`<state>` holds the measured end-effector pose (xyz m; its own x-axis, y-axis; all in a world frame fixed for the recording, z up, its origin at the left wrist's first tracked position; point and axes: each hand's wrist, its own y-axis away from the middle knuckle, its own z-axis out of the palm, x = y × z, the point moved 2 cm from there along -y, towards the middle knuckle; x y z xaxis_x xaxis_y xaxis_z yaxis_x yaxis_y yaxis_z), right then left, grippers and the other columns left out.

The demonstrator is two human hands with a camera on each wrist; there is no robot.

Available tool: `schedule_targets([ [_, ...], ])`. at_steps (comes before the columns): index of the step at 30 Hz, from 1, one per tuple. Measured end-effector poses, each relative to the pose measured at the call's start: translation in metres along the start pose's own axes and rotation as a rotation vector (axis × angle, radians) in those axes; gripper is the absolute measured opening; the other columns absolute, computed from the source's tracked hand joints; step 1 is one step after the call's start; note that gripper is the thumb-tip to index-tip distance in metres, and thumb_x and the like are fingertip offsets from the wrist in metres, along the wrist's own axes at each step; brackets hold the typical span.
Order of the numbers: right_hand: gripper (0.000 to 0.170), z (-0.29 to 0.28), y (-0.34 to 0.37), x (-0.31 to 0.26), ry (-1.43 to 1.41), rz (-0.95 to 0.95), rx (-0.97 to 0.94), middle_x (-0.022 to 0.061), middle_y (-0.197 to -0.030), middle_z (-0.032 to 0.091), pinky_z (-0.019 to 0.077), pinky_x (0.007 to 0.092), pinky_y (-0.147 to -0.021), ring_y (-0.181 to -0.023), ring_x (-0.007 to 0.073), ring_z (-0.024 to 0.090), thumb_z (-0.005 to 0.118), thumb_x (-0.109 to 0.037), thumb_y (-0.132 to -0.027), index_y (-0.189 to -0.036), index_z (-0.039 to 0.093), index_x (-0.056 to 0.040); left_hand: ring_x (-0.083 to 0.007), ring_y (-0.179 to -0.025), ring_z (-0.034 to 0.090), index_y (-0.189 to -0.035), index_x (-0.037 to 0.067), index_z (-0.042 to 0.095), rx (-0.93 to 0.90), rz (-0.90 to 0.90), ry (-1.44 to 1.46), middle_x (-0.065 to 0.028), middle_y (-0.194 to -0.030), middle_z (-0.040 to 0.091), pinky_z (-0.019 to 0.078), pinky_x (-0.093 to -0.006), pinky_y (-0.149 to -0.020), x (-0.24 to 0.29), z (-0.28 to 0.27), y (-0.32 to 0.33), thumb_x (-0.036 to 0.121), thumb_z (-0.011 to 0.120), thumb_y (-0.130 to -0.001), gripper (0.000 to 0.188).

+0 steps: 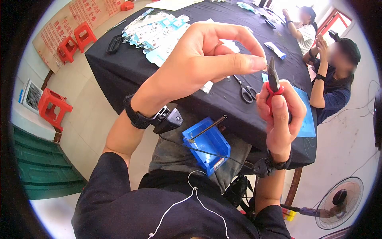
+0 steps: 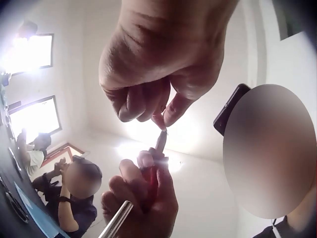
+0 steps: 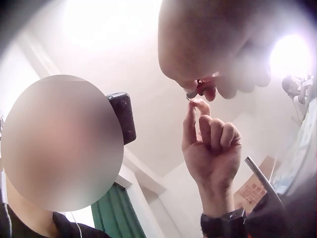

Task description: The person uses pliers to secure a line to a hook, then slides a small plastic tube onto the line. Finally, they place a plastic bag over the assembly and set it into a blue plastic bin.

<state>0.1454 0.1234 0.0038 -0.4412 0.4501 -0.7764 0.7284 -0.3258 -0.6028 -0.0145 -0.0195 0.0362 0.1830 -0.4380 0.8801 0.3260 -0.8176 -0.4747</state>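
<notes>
Pliers (image 1: 273,79) stand nose-up in the curled fingers of the right hand (image 1: 283,115), apparently to meet a tiny, unidentifiable piece (image 1: 266,68) the left hand (image 1: 199,59) pinches with closed fingers.

A heap of white-and-blue printed flat packets (image 1: 159,36) is lying on the far left part of the black cloth-covered table (image 1: 223,107), with a small black oblong object (image 1: 114,44) sitting to its left. Black-handled metal scissors (image 1: 247,94) are resting right of the heap, and a flat blue rectangular sheet (image 1: 308,115) is lying further right. Before the table, a blue open plastic bin (image 1: 217,139) is sitting over the lap; a thin metal rod (image 1: 208,129) is slanting above it, perhaps resting inside, though the view leaves that unclear. Red plastic stools (image 1: 53,107) are standing left of the table; a round wire-caged fan (image 1: 340,199) is standing at the near right.
</notes>
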Motion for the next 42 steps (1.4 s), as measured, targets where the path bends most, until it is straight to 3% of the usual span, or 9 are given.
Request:
schedule_targets([
  [7, 0.027, -0.002, -0.002, -0.003, 0.11, -0.042, -0.017, 0.0028, -0.088, 0.067, 0.039, 0.0202, -0.062, -0.071, 0.0048, 0.053, 0.064, -0.024, -0.1, -0.104, 0.067, 0.0025, 0.0021, -0.052, 0.031, -0.103, 0.002, 0.069, 0.025, 0.077, -0.098, 0.0107, -0.058, 0.047, 0.0172, -0.0225, -0.05, 0.0, 0.001, 0.0, 0.016, 0.07, -0.095, 0.015],
  [11, 0.03, 0.001, -0.002, -0.004, -0.007, 0.023, 0.043, 0.0041, -0.088, 0.064, 0.0406, 0.0224, -0.065, -0.074, 0.0078, 0.055, 0.063, -0.025, -0.099, -0.107, 0.065, 0.0032, 0.0026, -0.053, 0.032, -0.104, 0.002, 0.068, 0.076, 0.149, -0.173, 0.0108, -0.059, 0.048, 0.0176, -0.0223, -0.051, 0.005, 0.005, 0.003, 0.013, 0.069, -0.096, 0.014],
  [14, 0.03, 0.007, -0.002, -0.006, 0.087, -0.042, 0.085, 0.0056, -0.088, 0.061, 0.0414, 0.0244, -0.067, -0.075, 0.0105, 0.054, 0.063, -0.024, -0.097, -0.108, 0.062, 0.0034, 0.0027, -0.054, 0.033, -0.105, 0.001, 0.067, 0.159, 0.287, -0.224, 0.0095, -0.062, 0.051, 0.0196, -0.0213, -0.051, 0.003, 0.007, 0.005, 0.007, 0.069, -0.096, 0.011],
  [16, 0.03, 0.008, -0.003, -0.004, 0.182, -0.088, 0.116, 0.0064, -0.088, 0.059, 0.0414, 0.0255, -0.068, -0.075, 0.0118, 0.053, 0.063, -0.024, -0.096, -0.108, 0.061, 0.0034, 0.003, -0.056, 0.034, -0.107, 0.0, 0.065, 0.226, 0.448, -0.419, 0.0073, -0.066, 0.057, 0.0218, -0.0201, -0.052, 0.005, 0.011, 0.008, 0.001, 0.069, -0.095, 0.012],
  [18, 0.026, 0.009, -0.003, 0.003, 0.291, -0.233, 0.119, 0.0067, -0.086, 0.055, 0.0412, 0.0275, -0.069, -0.075, 0.014, 0.05, 0.063, -0.02, -0.094, -0.107, 0.059, 0.0029, 0.003, -0.057, 0.039, -0.107, 0.0, 0.064, 0.22, 0.452, -0.429, 0.0043, -0.071, 0.062, 0.0244, -0.019, -0.053, 0.008, 0.012, 0.011, -0.001, 0.069, -0.094, 0.014],
  [20, 0.025, 0.011, -0.003, 0.004, 0.271, -0.234, 0.139, 0.0071, -0.084, 0.052, 0.0404, 0.0281, -0.068, -0.073, 0.0154, 0.048, 0.064, -0.018, -0.093, -0.106, 0.058, 0.0026, 0.0025, -0.059, 0.043, -0.108, 0.0, 0.063, 0.249, 0.482, -0.468, 0.0027, -0.074, 0.064, 0.0266, -0.0187, -0.054, 0.008, 0.015, 0.013, -0.001, 0.069, -0.095, 0.014],
  [29, 0.028, 0.01, -0.005, 0.001, 0.518, -0.402, 0.204, 0.0127, -0.091, 0.059, 0.0421, 0.0302, -0.064, -0.072, 0.0202, 0.051, 0.07, -0.005, -0.087, -0.112, 0.06, 0.0034, 0.0016, -0.062, 0.048, -0.11, -0.001, 0.061, 0.155, 0.397, -0.364, 0.0013, -0.075, 0.065, 0.0295, -0.0179, -0.056, 0.007, 0.013, 0.012, 0.0, 0.067, -0.096, 0.015],
  [31, 0.031, 0.01, -0.006, -0.003, 0.629, -0.514, 0.226, 0.0129, -0.092, 0.06, 0.0428, 0.0305, -0.063, -0.072, 0.0209, 0.052, 0.072, -0.006, -0.087, -0.115, 0.062, 0.0026, 0.0016, -0.061, 0.048, -0.11, -0.001, 0.061, 0.151, 0.401, -0.364, 0.0015, -0.074, 0.064, 0.0294, -0.0181, -0.056, 0.007, 0.012, 0.011, 0.0, 0.067, -0.096, 0.014],
  [42, 0.033, 0.011, -0.005, -0.005, 0.641, -0.49, 0.206, 0.0114, -0.092, 0.061, 0.0434, 0.0302, -0.061, -0.071, 0.0196, 0.053, 0.074, -0.006, -0.086, -0.116, 0.063, 0.0013, 0.0019, -0.06, 0.046, -0.109, -0.001, 0.061, 0.135, 0.417, -0.378, 0.0022, -0.071, 0.063, 0.0282, -0.0184, -0.056, 0.003, 0.014, 0.01, 0.0, 0.067, -0.096, 0.014],
])
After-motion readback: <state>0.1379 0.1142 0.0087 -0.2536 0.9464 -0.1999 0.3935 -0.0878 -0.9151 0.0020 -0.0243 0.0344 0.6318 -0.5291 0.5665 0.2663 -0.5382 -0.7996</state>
